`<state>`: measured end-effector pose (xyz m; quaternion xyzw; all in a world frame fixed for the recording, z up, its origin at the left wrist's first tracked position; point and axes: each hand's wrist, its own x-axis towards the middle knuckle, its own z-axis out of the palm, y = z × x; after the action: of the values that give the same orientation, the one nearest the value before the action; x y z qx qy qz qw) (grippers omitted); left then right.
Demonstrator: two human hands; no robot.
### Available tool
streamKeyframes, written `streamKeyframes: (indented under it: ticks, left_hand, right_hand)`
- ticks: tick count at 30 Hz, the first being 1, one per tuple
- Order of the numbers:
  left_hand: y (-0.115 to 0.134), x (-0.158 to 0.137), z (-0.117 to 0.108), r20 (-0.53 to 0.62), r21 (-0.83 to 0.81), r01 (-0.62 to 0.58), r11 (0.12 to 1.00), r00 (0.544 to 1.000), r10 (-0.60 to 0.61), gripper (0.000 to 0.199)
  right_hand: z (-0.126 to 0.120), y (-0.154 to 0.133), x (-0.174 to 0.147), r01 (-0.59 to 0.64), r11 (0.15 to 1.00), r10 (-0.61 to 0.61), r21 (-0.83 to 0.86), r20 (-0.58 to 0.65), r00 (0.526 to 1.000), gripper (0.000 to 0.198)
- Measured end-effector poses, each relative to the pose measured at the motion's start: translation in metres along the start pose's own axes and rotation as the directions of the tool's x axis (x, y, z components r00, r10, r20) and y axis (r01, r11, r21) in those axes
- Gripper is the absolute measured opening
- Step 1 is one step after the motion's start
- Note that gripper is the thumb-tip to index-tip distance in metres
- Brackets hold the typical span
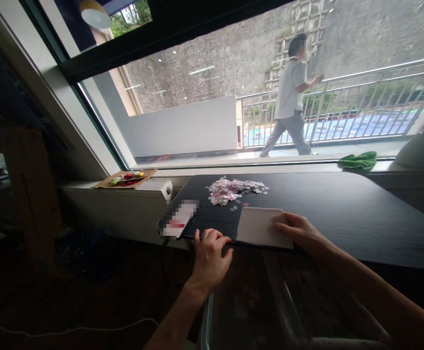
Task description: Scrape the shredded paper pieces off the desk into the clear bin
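My right hand (pixel 303 233) grips the right side of a thin white rectangular board (pixel 257 224), thumb and fingers closed on it. The board lies against the dark table (pixel 328 204) at its near edge and has a small hole in its upper left corner. At that same edge, to the left of the board, rests my left hand (pixel 212 253), open with its fingers slightly bent and holding nothing. Beyond the board sits a heap of small white and pinkish paper scraps (pixel 230 189), with a few loose pieces on its near side.
Below the table edge is a clear plastic bin (pixel 206 321). A phone-like flat item (pixel 179 221), partly blurred out, lies at the table's left corner. Left of it stands a radiator (pixel 124 204). A green cloth (pixel 360 161) lies by the window; outside, a person (pixel 292 92) walks past.
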<state>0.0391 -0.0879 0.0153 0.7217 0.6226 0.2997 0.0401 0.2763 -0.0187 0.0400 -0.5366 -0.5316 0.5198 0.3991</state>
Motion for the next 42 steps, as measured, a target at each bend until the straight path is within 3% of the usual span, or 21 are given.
streamKeyframes:
  ticks: [3,5,9,13,19,24,27,33,38,42]
  left_hand:
    - [0.002,0.001,-0.005,0.009,-0.011,-0.030,0.999,1.000,0.030,0.015]
    - [0.001,0.009,-0.007,-0.014,-0.013,-0.049,0.999,0.999,0.049,0.012]
    - [-0.014,0.038,-0.003,-0.148,-0.011,-0.058,0.998,0.987,0.056,0.011]
    - [-0.034,0.061,0.013,-0.249,-0.013,-0.019,1.000,0.968,0.015,0.015]
    - [-0.044,0.062,0.024,-0.304,-0.022,-0.033,0.999,0.952,0.025,0.019]
    - [-0.045,0.063,0.022,-0.313,-0.054,-0.026,0.998,0.950,0.008,0.020]
    - [-0.047,0.064,0.023,-0.327,-0.077,-0.026,0.997,0.945,0.000,0.021]
    - [-0.048,0.065,0.022,-0.314,-0.129,-0.006,0.992,0.949,-0.035,0.022]
    - [-0.050,0.066,0.020,-0.306,-0.154,-0.003,0.988,0.951,-0.045,0.023]
    - [-0.051,0.066,0.020,-0.301,-0.171,-0.007,0.985,0.952,-0.046,0.022]
  right_hand:
    - [-0.005,-0.004,0.005,0.036,0.998,-0.035,0.046,-0.018,0.999,0.021]
    - [-0.011,-0.009,0.016,0.095,0.994,-0.088,0.050,-0.124,0.988,0.020]
    - [-0.024,-0.014,0.046,0.129,0.987,-0.154,-0.093,-0.356,0.922,0.018]
    - [-0.022,-0.006,0.066,0.102,0.979,-0.169,-0.177,-0.420,0.891,0.016]
    - [0.000,0.003,0.069,0.136,0.977,-0.179,-0.162,-0.290,0.940,0.020]
    - [0.005,-0.002,0.088,0.130,0.973,-0.190,-0.190,-0.344,0.920,0.021]
    - [0.012,-0.002,0.093,0.123,0.974,-0.179,-0.188,-0.317,0.932,0.022]
    - [0.031,-0.005,0.067,0.137,0.979,-0.160,-0.153,-0.156,0.975,0.014]
    - [0.023,-0.010,0.046,0.106,0.989,-0.108,-0.106,-0.014,0.994,0.005]
    - [0.021,-0.013,0.049,0.082,0.996,-0.082,-0.017,0.007,0.997,0.005]
